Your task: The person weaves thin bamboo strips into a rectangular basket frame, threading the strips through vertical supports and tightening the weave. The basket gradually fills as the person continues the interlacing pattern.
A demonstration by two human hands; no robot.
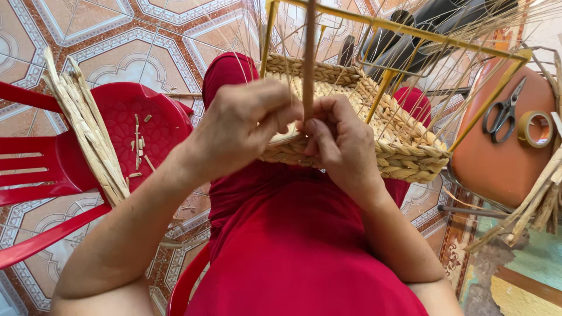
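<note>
A seated person in red is weaving a straw basket that is resting on the lap, close enough for both hands to work its near rim. The left hand and right hand are meeting at that rim, fingers pinched together on an upright strand, keeping it taut against the yellow wire frame that is shaping the walls. A bundle of spare straw is lying across a red plastic chair on the left, within reach. Scissors and a roll of tape are sitting on an orange stool to the right.
</note>
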